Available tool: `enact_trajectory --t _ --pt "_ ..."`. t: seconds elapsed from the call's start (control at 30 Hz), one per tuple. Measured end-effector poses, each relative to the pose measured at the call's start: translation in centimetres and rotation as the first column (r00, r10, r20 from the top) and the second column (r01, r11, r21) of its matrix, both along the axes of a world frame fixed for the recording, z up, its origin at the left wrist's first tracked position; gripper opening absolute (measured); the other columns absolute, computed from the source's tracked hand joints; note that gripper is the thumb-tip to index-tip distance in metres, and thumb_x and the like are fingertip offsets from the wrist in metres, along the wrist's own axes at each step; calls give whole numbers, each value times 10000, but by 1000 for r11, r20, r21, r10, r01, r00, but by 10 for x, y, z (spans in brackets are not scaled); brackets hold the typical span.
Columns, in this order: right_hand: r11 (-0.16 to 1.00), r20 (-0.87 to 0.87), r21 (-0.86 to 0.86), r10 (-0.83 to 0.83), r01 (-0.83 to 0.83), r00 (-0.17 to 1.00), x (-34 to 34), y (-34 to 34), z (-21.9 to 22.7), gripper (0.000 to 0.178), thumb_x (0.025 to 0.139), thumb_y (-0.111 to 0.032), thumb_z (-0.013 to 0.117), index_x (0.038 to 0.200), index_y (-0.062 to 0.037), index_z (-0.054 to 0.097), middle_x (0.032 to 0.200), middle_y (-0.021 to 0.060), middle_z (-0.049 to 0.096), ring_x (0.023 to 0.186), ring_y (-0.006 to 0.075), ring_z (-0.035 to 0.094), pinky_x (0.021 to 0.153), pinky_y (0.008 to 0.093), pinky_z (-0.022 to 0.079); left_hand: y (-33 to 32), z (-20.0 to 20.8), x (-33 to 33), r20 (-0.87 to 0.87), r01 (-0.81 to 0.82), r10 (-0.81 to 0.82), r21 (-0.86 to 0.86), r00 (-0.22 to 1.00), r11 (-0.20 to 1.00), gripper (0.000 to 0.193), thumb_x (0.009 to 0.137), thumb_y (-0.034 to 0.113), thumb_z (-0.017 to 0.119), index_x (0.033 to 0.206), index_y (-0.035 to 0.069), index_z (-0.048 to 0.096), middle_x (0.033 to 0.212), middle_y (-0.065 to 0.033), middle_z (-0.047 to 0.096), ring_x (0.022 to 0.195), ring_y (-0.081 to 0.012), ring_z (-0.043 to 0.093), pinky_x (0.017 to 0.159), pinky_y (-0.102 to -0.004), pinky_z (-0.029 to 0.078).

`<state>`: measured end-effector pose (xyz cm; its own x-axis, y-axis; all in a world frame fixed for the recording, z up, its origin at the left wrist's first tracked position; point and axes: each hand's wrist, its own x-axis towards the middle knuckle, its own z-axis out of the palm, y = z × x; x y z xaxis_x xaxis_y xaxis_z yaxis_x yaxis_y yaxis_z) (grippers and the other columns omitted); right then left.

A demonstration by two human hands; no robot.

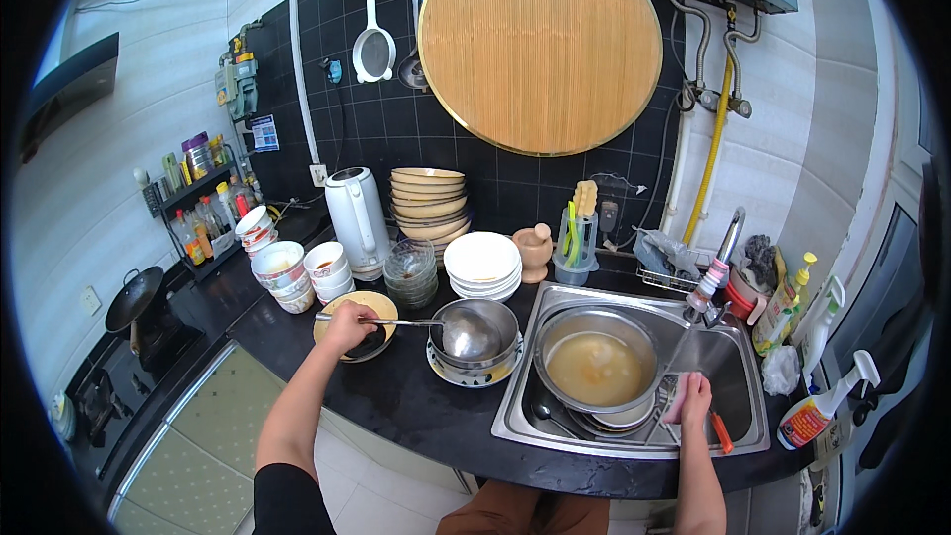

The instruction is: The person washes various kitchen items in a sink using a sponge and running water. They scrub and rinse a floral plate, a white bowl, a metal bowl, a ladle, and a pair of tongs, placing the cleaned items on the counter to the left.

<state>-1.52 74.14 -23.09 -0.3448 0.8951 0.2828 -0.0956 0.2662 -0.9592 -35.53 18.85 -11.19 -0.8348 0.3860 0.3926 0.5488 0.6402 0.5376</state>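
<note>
My left hand (349, 328) is closed round the handle of a metal ladle (466, 337), whose bowl rests in or over a steel pot (508, 320). That pot stands on a patterned plate (446, 374). Beneath my left hand is a yellowish bowl (370, 299) with something dark in it. My right hand (697, 397) is inside the sink (745, 386), beside the running tap (709, 287), its fingers closed on a pinkish cloth (676, 400). To its left, a large steel basin (642, 357) of cloudy yellowish liquid sits on plates. An orange-handled tool (721, 433) lies close to the right hand.
Behind the pot stand stacked white plates (482, 258), glass bowls (411, 277), a tall bowl stack (428, 203) and a white kettle (357, 218). Stacked white cups (329, 267) are at left. Soap and spray bottles (822, 406) line the sink's right side.
</note>
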Motion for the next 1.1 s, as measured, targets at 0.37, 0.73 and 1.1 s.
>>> enact_trajectory --t 0.37,0.73,1.1 --pt "999 -16 35 -10 10 1000 -2 34 -41 311 869 -292 554 973 0 582 848 16 575 766 84 501 692 220 420 32 -4 -10 -403 -64 9 -122 915 990 97 607 18 616 686 55 658 670 -94 603 737 -269 541 674 -379 441" --pt "999 -30 -22 26 -26 999 0 13 -14 304 880 -291 533 953 2 574 833 21 570 757 91 501 685 231 421 53 -15 -38 -521 -75 30 -65 853 995 96 614 -10 565 675 26 630 708 -92 611 756 -276 518 703 -372 417" --pt "997 16 62 -40 39 999 -4 17 -20 296 884 -278 519 910 11 579 791 31 568 727 97 488 664 242 414 54 -13 -33 -519 -103 32 -108 854 989 241 581 -58 523 782 16 635 783 -100 613 808 -281 512 741 -372 418"
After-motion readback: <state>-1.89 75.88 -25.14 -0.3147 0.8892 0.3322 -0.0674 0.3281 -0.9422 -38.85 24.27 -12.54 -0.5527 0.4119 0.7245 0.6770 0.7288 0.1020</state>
